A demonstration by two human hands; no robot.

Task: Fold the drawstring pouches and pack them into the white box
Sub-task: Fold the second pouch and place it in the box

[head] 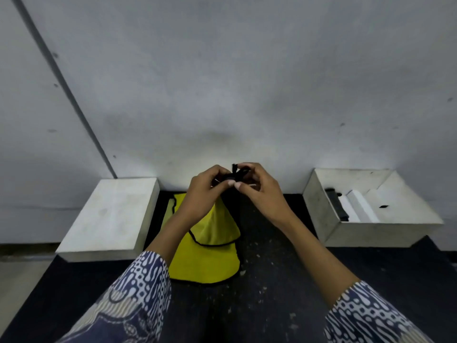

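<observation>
I hold a yellow drawstring pouch (220,224) with black trim up by its gathered top, over the black table. My left hand (206,194) and my right hand (259,191) both pinch the black drawstring (236,173) at the pouch's neck. A second yellow pouch (210,262) lies flat on the table beneath it. The open white box (329,219) stands at the right, with folded white and black items inside.
A white box lid (111,216) lies flat at the left of the black table (272,280). A grey wall rises right behind the table. Patterned blue-and-white sleeves cover both forearms.
</observation>
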